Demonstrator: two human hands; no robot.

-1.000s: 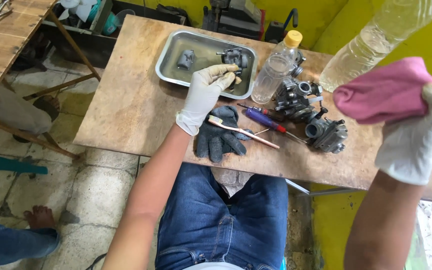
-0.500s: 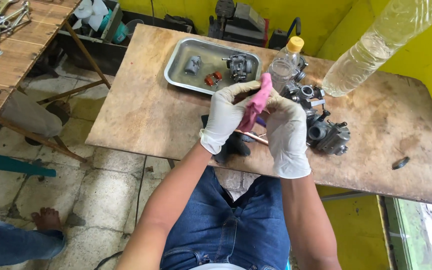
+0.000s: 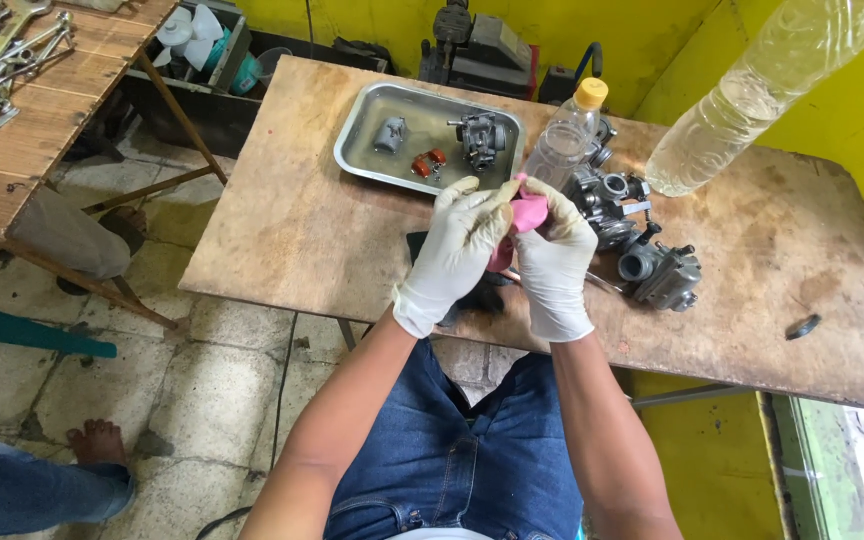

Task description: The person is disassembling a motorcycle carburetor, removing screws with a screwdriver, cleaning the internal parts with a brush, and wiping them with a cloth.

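Note:
Both my hands wear white gloves and meet above the near edge of the wooden table [image 3: 292,230]. My left hand [image 3: 457,250] and my right hand [image 3: 552,260] are both closed on a pink cloth [image 3: 524,215] bunched between them; whether a small part is inside the cloth is hidden. A dark glove [image 3: 472,295] lies on the table under my hands, mostly covered. Just beyond my right hand sit grey metal carburetor parts [image 3: 652,265].
A metal tray [image 3: 362,135] holds a little liquid, two grey parts and a small red piece. A clear plastic bottle with a yellow cap [image 3: 567,140] stands behind my hands. A large clear bottle [image 3: 752,90] hangs at upper right. A bare foot [image 3: 97,440] is at lower left.
My right hand swung in from the far right with the pink cloth and met my left hand. Both hands now hold the cloth together, a bit farther from my body than half a second ago.

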